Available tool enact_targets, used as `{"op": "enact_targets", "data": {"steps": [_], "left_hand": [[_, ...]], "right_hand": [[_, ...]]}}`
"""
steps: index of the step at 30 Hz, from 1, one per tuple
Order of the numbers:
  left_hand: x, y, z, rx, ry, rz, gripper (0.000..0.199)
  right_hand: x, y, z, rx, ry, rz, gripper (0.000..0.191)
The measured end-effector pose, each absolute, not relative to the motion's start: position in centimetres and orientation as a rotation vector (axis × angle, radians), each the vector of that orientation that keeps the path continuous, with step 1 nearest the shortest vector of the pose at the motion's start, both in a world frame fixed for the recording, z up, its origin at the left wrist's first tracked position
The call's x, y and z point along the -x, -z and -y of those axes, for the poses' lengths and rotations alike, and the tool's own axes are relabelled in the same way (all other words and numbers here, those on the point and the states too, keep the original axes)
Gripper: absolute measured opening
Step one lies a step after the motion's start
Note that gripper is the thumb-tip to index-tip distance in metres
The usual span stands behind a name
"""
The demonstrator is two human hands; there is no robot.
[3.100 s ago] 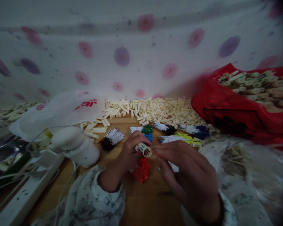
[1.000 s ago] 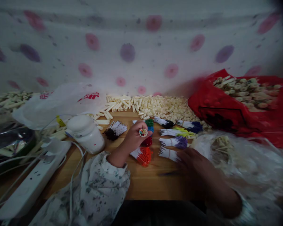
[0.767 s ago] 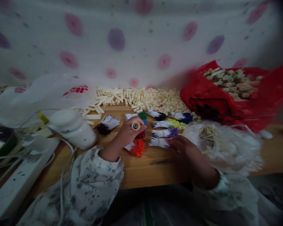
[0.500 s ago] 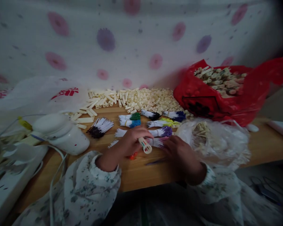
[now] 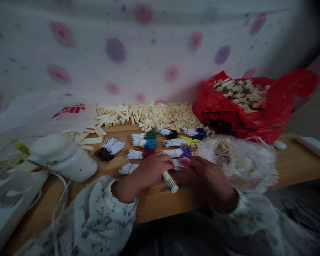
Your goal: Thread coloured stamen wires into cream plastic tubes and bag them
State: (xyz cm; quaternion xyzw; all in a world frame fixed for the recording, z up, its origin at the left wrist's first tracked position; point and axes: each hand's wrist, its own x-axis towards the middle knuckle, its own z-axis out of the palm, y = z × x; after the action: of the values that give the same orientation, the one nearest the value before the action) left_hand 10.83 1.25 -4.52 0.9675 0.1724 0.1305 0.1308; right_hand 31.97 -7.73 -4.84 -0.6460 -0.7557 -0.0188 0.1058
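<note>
In my left hand (image 5: 154, 170) is a cream multicolour pen barrel (image 5: 170, 182), its slotted end with coloured pieces pointing down toward the front edge. My left fingertips also reach the near end of a bundle of pink-ended pen refills (image 5: 180, 164). At that bundle's pink tips, my right hand (image 5: 208, 177) has its fingers drawn together; what they pinch is hidden. Behind lie banded refill bundles with purple (image 5: 185, 152), yellow (image 5: 186, 141), blue (image 5: 150, 144), green (image 5: 150, 135) and dark red (image 5: 147, 154) ends. A white bundle (image 5: 128, 168) is partly behind my left wrist.
Loose dark-ended refills (image 5: 110, 148) lie left of the bundles. Cream barrels and small parts (image 5: 160, 115) are heaped along the curtain. A red bag (image 5: 226, 122) holds assembled pens; a clear bag (image 5: 248, 163) sits before it. A white jar (image 5: 72, 160) and cable stand left.
The barrel in my left hand has swung to point further down and toward the front edge. My right hand stays by the pink refills. The view has shifted slightly.
</note>
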Motion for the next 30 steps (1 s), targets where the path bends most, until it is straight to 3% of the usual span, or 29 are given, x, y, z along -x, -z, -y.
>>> {"op": "enact_targets", "data": {"steps": [5,9,16,19,23,30], "left_hand": [[-10.6,4.6,-1.4,-2.732,-0.444,-0.494,0.027],[-10.4,4.0,-1.3,-2.37,-0.802,-0.616,0.019],[-9.9,2.9,-0.7,-1.971,-0.796,-0.821,0.009],[-9.7,2.9,-0.9,-1.792,-0.885,-0.879,0.015],[-9.5,2.9,-1.2,-1.646,-0.937,-0.835,0.018],[-9.5,3.1,-1.2,-1.674,-0.973,-0.862,0.019]], "right_hand": [[-35.6,3.0,8.2,1.947,-0.197,2.199,0.018],[-35.4,1.0,7.3,1.637,-0.403,2.167,0.015],[-29.0,0.7,2.9,1.187,-0.596,2.064,0.009],[-27.8,1.7,1.8,1.085,-0.79,1.83,0.008],[-27.7,2.2,1.8,0.967,-1.062,1.467,0.02],[-26.7,2.0,2.5,0.993,-1.103,1.231,0.02]]}}
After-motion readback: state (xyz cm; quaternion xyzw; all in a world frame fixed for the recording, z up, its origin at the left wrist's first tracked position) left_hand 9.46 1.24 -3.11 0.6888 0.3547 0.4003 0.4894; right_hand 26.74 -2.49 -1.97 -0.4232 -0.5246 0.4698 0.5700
